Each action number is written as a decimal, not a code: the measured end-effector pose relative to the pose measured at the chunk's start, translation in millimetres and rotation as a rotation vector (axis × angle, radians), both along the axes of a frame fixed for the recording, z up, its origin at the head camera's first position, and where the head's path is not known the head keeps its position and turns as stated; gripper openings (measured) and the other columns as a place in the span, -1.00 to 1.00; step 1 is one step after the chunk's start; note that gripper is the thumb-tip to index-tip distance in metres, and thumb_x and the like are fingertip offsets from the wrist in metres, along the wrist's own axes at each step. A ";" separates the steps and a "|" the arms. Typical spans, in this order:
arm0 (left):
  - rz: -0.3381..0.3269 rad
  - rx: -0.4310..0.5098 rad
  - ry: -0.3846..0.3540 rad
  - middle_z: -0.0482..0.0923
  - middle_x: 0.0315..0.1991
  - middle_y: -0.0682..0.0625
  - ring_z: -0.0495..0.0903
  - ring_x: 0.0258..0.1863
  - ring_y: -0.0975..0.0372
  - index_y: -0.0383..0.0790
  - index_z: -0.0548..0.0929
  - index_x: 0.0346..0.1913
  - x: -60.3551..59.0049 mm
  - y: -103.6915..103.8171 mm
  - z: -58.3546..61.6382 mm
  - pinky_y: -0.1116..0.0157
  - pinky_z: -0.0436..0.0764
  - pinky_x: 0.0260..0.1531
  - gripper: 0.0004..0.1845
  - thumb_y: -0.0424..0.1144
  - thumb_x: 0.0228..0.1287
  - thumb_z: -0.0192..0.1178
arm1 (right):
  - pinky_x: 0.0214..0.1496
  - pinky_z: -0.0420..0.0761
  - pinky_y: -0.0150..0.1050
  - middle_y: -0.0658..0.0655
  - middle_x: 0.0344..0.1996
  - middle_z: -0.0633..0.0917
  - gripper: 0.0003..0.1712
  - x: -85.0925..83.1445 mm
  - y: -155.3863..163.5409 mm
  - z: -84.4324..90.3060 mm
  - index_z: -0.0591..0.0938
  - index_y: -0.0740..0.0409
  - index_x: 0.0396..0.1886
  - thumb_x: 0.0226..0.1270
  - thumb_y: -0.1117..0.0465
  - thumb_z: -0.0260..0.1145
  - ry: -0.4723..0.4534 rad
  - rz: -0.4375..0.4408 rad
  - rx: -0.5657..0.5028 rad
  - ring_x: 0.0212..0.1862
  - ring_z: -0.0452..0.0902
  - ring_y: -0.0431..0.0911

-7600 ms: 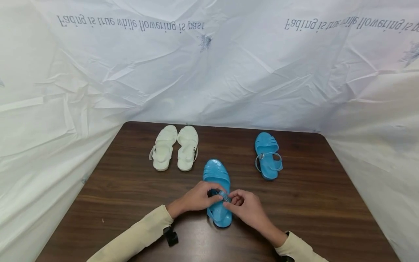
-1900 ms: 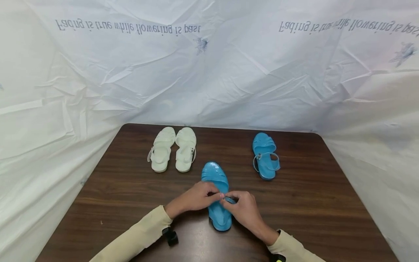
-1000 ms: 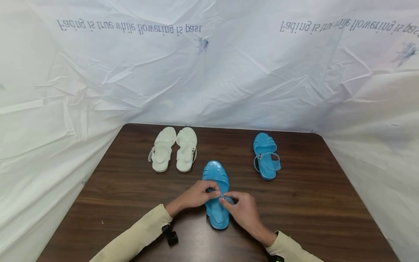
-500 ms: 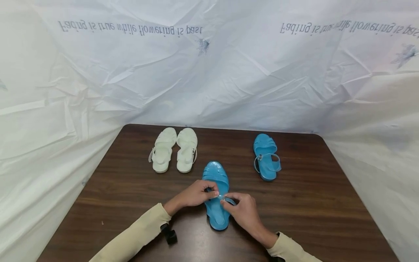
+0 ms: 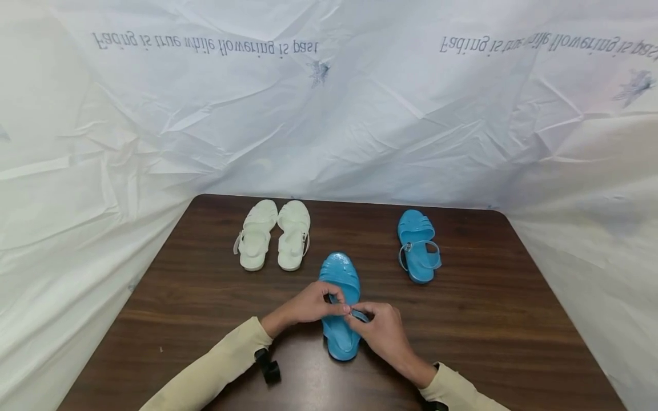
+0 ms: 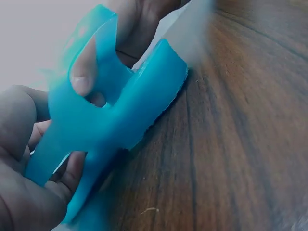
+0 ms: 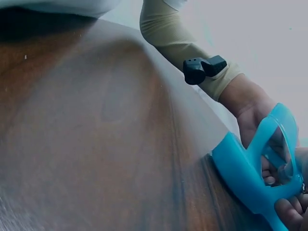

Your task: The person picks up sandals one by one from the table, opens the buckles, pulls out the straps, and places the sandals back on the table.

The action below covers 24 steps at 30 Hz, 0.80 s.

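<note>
A blue jelly sandal [image 5: 340,268] lies on the table before me, toe pointing away. My left hand [image 5: 311,303] pinches its ankle strap from the left. From the other side my right hand [image 5: 384,332] pinches the strap [image 5: 361,315], part of which loops out beside the fingers. The fingertips of both hands meet above the footbed, hiding where the strap ends join. In the left wrist view, fingers of the left hand [image 6: 29,178] curl around a side band of the sandal [image 6: 91,127]. In the right wrist view, the sandal's heel [image 7: 236,166] touches the wood.
A second blue sandal [image 5: 415,228] stands at the back right, its strap looped. Two white sandals [image 5: 262,212] sit side by side at the back left. The dark wooden table [image 5: 462,319] ends at a white printed sheet [image 5: 360,131] hung behind and along the sides.
Since half a second ago my left fingertips have shifted slightly right, meeting the right ones. In the oldest frame the strap stood raised between hands farther apart. The other sandals have stayed put.
</note>
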<state>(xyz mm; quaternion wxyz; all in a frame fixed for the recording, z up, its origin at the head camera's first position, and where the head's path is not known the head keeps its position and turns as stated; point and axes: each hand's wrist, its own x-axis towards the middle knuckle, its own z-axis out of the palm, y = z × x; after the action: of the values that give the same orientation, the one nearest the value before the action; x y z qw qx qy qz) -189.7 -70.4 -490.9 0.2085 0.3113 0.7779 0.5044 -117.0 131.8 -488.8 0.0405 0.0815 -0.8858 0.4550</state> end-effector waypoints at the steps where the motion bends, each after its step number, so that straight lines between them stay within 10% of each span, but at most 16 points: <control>1: 0.001 0.005 -0.001 0.61 -0.49 0.15 0.41 -0.56 0.38 -0.05 0.73 -0.36 -0.3 0.3 0.1 0.42 0.43 -0.48 -0.80 -0.09 0.43 0.31 | -0.32 0.62 -0.39 -0.16 -0.30 0.81 -0.82 0.1 -0.1 -0.6 0.84 -0.03 -0.18 0.23 0.10 0.56 0.001 -0.005 0.000 -0.39 0.61 -0.38; 17: -0.001 -0.006 -0.074 0.37 -0.67 0.12 0.31 -0.66 0.35 -0.15 0.73 -0.36 -6.8 1.2 -2.3 0.39 0.34 -0.58 -0.79 -0.16 0.45 0.27 | -0.41 0.61 -0.38 -0.15 -0.41 0.77 -0.84 0.4 4.0 -4.6 0.84 0.02 -0.19 0.22 0.17 0.56 0.025 0.007 -0.009 -0.45 0.57 -0.37; 24: -0.070 0.027 -0.028 0.73 -0.32 0.14 0.61 -0.35 0.35 -0.07 0.83 -0.30 -9.4 1.8 -0.8 0.37 0.59 -0.32 -0.83 -0.10 0.41 0.33 | -0.43 0.60 -0.38 -0.22 -0.44 0.76 -0.85 -0.7 4.8 0.2 0.84 -0.02 -0.19 0.25 0.13 0.55 0.025 0.039 -0.010 -0.49 0.57 -0.36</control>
<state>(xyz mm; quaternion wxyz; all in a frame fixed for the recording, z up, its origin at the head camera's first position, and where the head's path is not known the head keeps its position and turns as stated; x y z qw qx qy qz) -199.0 -68.6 -491.8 0.2326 0.3342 0.7567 0.5115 -117.7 136.6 -488.6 0.0431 0.1040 -0.8812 0.4592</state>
